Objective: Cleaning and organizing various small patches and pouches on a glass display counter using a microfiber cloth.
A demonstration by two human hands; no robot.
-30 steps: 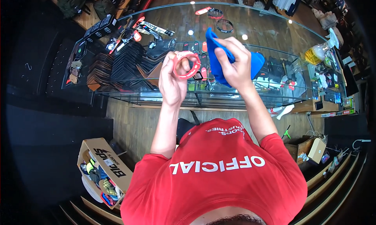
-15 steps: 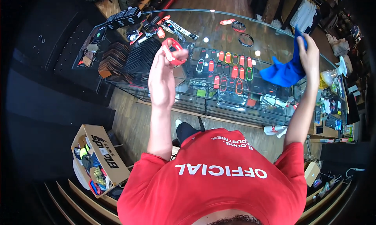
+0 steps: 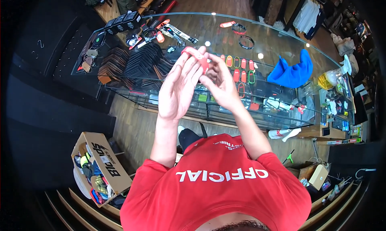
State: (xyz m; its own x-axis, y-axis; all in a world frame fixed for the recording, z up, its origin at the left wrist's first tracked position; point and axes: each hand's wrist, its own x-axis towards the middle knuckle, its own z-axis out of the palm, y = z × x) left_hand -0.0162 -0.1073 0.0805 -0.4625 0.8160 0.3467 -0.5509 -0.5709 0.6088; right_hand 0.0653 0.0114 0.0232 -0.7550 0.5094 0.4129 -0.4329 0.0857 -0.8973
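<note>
Head view: the left fingers (image 3: 189, 68), nearly straight, hold the red band (image 3: 205, 64) at their tips, while the right fingers (image 3: 220, 66) curl half-closed beside it, contact uncertain. With so shallow a hold, a tug from the right could drop the band onto the glass desk (image 3: 279, 44) beneath the fingers; rightward, apart, lies a blue cloth (image 3: 294, 73).

Head-worn left fisheye, facing down, close above red shirt (image 3: 217, 196), glass counter (image 3: 277, 46) beyond
</note>
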